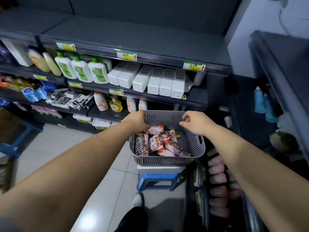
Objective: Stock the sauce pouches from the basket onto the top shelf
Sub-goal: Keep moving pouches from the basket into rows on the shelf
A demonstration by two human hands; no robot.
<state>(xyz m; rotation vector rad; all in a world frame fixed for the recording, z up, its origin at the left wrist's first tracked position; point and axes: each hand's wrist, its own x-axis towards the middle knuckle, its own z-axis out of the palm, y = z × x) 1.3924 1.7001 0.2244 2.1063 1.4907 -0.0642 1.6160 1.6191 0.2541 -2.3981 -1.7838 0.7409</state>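
Left grip (137, 120) and right grip (195, 123) clasp the basket (167, 160) rim above a blue stool (157, 179) on pale tiles (107, 181).

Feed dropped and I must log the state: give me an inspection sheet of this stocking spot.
Surface: top shelf, dark, no pouches seen on it.
Job's things: grey basket on a white slab atop a blue stool, holding pink sauce pouches.
Clutter: small yellow item in the basket beside the pouches.
Hands: left hand and right hand both grip the basket's far rim.
Cables: possibly a pale cord on the right wall, too blurred to confirm.
Surroundings: soap bottles and white boxes on lower shelves; tiled floor.
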